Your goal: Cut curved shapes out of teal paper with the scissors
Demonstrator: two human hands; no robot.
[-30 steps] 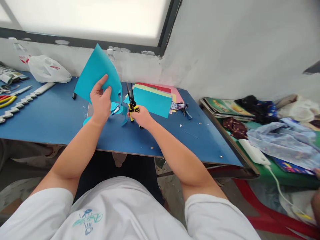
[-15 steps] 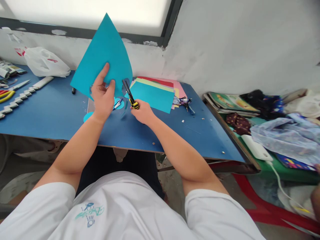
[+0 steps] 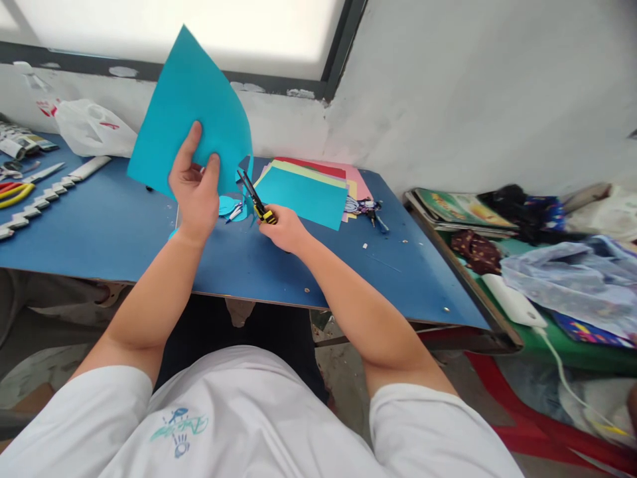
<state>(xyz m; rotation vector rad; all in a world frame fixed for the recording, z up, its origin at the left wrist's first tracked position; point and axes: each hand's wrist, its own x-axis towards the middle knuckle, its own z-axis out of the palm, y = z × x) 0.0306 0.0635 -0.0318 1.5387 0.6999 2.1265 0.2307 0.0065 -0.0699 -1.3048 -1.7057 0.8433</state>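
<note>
Left hand is pinching 1 blue sheet; right hand is closing around black-yellow cutters.

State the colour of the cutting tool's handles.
Yellow and black handles, in the head view.

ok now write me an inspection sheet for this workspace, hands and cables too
Surface: blue table, small specks on it
Job's things: turquoise sheet held up, cut at its lower right edge; black-and-yellow snips there; coloured paper stack behind
Clutter: white plastic bag, red-and-yellow-handled tool
Hands: left hand holds sheet, right hand holds snips
Cables: white cord right of table
Surroundings: window, grey wall, magazines
</note>
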